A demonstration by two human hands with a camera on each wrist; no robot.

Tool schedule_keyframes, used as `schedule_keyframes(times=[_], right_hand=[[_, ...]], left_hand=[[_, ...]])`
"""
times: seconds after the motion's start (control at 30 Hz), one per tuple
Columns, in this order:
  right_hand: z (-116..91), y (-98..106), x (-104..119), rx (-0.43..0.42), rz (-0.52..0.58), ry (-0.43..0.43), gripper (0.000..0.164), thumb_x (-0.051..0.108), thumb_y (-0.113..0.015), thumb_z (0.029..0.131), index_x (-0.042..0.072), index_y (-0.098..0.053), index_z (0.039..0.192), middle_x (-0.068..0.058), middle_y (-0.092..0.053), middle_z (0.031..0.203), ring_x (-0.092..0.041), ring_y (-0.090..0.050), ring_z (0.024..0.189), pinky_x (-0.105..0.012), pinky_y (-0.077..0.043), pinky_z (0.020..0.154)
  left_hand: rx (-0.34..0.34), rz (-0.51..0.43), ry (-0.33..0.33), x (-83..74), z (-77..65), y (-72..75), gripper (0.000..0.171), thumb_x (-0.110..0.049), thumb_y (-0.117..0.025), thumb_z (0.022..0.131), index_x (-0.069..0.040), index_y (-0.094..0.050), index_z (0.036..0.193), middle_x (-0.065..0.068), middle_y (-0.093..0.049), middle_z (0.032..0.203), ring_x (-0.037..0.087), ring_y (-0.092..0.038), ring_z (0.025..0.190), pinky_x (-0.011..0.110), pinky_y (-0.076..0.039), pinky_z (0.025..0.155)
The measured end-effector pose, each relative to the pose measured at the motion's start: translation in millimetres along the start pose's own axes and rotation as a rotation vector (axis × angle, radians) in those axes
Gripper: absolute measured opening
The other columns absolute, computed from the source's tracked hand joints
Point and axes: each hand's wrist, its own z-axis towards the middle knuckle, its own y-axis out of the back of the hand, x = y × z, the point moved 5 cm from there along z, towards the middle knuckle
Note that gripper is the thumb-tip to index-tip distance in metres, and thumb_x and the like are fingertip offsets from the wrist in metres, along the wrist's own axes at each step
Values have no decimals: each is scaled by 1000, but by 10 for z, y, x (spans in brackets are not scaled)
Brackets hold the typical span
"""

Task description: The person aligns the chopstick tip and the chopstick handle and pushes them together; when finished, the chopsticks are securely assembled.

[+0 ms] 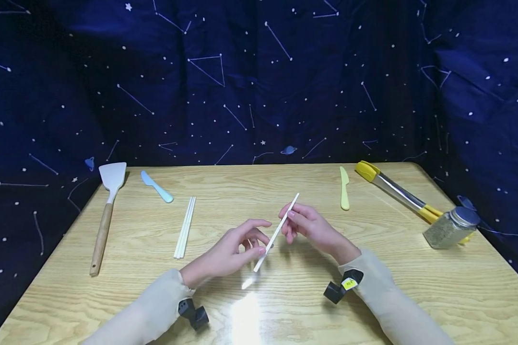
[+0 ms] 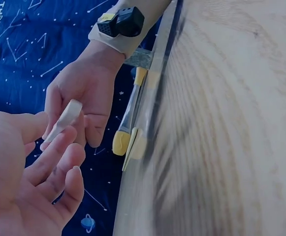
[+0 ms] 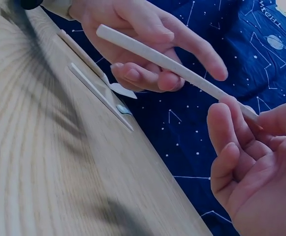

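Note:
A white chopstick (image 1: pixel 277 233) is held slanted above the table, its lower end toward me. My right hand (image 1: pixel 314 227) pinches it near the upper end between thumb and fingers; the right wrist view shows this grip on the chopstick (image 3: pixel 157 58). My left hand (image 1: pixel 233 250) is beside the lower part, its index finger stretched out and the other fingers loosely bent. Whether the left fingers touch the chopstick is unclear. Several more white chopsticks (image 1: pixel 184 227) lie side by side on the table, left of my left hand.
On the left lie a spatula (image 1: pixel 105 220) with a wooden handle and a blue knife (image 1: pixel 157 186). On the right are a yellow knife (image 1: pixel 344 188), yellow-tipped tongs (image 1: pixel 397 190) and a lidded glass jar (image 1: pixel 446 231). A starry dark blue cloth (image 1: pixel 259 96) hangs behind the wooden table.

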Motion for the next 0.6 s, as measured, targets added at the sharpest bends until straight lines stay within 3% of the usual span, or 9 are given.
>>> schedule_keyframes(times=[0.23,0.3,0.6], right_hand=[[-21,-75,9,48,-27,-31,27,8,-33,102,-14,-49,107,1,-61,76,-8,-59,61,-25,-45,59],[-17,-95,17,66,-50,-26,29,7,-33,101,-17,-48,108,1,-60,74,-8,-58,60,-24,-45,58],[-15,-149,17,97,-111,-73,28,9,-37,102,-10,-55,110,1,-55,73,-6,-47,54,-25,-41,51]], left_hand=[[41,8,-27,-36,44,-10,48,-12,-68,89,-8,-49,134,5,-70,99,5,-58,74,23,-50,65],[55,12,-26,-44,56,-10,50,-11,-70,87,-9,-50,133,4,-69,96,4,-57,71,23,-49,63],[153,17,-19,-50,72,-59,55,-7,-77,79,-10,-54,128,3,-64,89,-1,-51,62,20,-47,55]])
